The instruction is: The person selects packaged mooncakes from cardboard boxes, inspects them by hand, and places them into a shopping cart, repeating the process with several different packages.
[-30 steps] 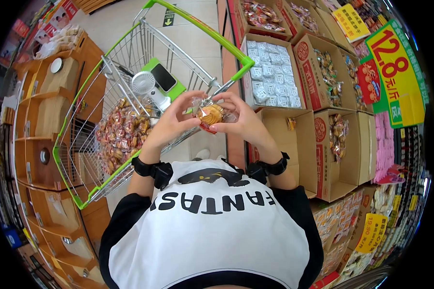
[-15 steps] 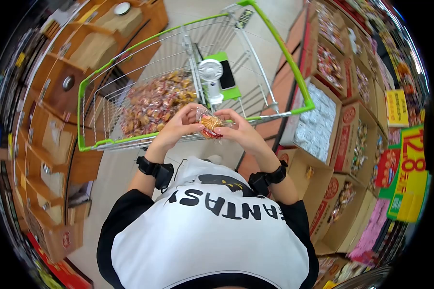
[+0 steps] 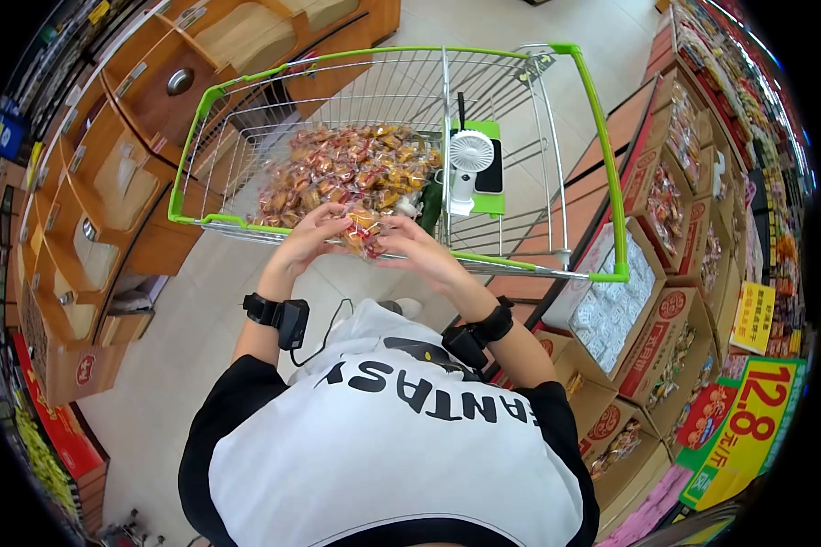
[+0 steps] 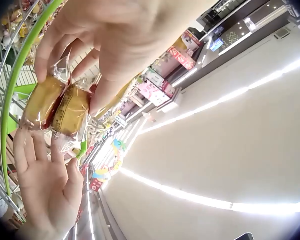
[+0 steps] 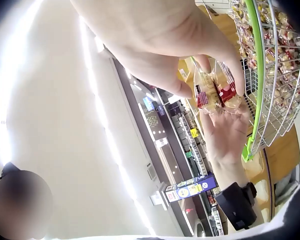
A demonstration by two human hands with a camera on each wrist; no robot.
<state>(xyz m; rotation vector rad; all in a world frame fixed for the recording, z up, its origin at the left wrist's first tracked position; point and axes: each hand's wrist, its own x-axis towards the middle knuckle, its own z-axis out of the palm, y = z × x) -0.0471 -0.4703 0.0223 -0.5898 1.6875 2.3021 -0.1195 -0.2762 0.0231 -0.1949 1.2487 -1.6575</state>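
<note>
Two wrapped mooncakes [image 4: 55, 107], golden brown in clear film with red print, sit side by side between the hands. My left hand [image 3: 308, 242] grips them from one side, its fingers and thumb bent about the film in the left wrist view. From the other side my right hand [image 3: 421, 252] holds them, thumb and forefinger at the wrapper's edges in the right wrist view. Both hands are at the near rim of a green-edged shopping cart [image 3: 237, 222]. Behind them in the cart lies a large pile of similar wrapped mooncakes [image 3: 338, 169].
A white hand fan [image 3: 472, 153] and a dark phone [image 3: 490, 173] on a green board are in the cart's rear section. Cardboard boxes [image 3: 670, 314] of wrapped sweets line the right. Wooden display bins [image 3: 101, 182] curve along the left. Each wrist wears a black camera strap.
The head view has turned, so the cart, fan and phone appear farther right. The hands, still around the mooncakes, have shifted left in view to overlap the near edge of the pile.
</note>
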